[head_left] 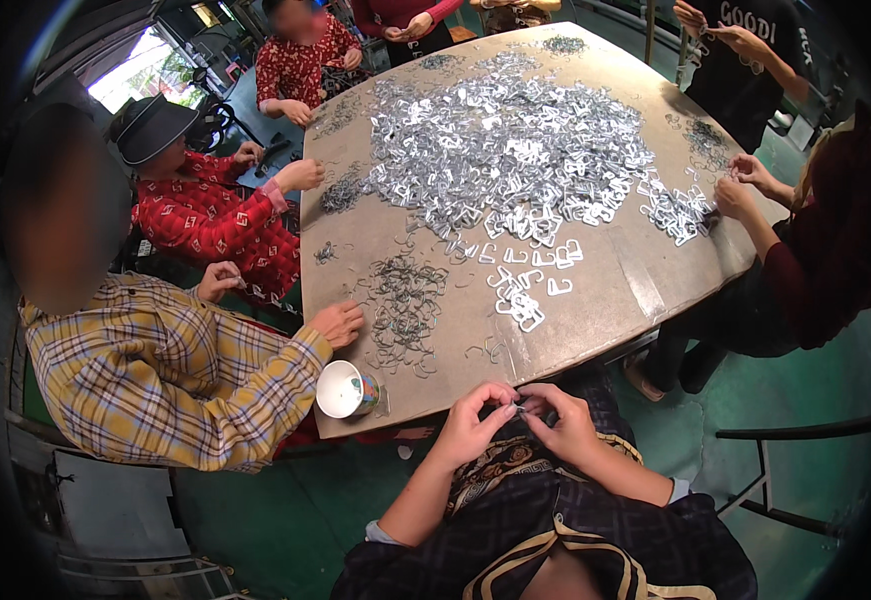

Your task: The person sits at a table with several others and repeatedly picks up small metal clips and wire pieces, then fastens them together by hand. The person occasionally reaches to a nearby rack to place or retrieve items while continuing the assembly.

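Both hands pinching one tiny part, table edge

Left hand [470,425] & right hand [560,415] fingers clenched on small silver metal clip [517,408]; imo keep it steady, w/ bent grey wire pile [402,305] at 11 o'clock.

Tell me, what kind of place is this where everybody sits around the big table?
Probably a small workshop for hand assembly. A big heap of shiny metal clips covers the brown table, thin wire pieces lie nearby, and several people work around it. The left hand and right hand pinch one small piece.
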Demonstrator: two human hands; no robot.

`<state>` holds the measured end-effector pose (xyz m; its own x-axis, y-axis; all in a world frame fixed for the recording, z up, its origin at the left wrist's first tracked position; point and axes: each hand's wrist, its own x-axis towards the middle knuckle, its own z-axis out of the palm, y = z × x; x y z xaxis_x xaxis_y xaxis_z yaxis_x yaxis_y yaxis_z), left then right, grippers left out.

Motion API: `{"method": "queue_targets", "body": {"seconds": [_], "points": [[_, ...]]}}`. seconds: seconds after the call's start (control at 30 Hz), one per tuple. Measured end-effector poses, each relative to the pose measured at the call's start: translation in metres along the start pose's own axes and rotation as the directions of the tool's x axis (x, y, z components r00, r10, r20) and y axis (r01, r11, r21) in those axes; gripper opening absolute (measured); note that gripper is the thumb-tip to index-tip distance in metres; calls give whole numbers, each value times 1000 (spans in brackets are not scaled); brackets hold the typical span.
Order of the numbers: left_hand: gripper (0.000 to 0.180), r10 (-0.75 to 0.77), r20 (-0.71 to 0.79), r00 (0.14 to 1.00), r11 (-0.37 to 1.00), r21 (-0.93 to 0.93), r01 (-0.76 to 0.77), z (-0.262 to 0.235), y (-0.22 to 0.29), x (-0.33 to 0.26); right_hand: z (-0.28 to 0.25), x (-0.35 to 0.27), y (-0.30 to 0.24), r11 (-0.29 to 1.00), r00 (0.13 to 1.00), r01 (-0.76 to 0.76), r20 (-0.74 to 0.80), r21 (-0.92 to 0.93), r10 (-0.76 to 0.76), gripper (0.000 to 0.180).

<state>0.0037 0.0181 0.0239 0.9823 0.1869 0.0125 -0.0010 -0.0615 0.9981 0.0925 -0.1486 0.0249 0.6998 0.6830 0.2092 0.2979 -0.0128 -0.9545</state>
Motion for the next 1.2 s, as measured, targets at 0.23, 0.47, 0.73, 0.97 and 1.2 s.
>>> {"method": "queue_targets", "body": {"seconds": [0.23, 0.47, 0.73, 0.97, 1.2], "points": [[6, -33, -3, 999, 986, -166, 32, 7, 3, -5, -15, 24, 37, 991, 983, -10, -184, -130, -14, 29], [6, 25, -35, 999, 995, -94, -28, 8, -2, -8, -24, 89, 79, 689, 971, 199, 43, -697, -236, 37], [8, -26, -51, 998, 994, -107, 20, 10, -12, -7, -29, 111, 98, 634, 960, 257, 118, -729, -253, 12], [7, 25, -68, 997, 1000, 5, -25, 15, -10, 1, -27, 79, 57, 957, 971, -234, -12, 171, 239, 8], [7, 44, -99, 994, 991, 128, -31, 23, 5, 5, -24, 41, 11, 835, 946, -317, 93, 450, 310, 13]]}}
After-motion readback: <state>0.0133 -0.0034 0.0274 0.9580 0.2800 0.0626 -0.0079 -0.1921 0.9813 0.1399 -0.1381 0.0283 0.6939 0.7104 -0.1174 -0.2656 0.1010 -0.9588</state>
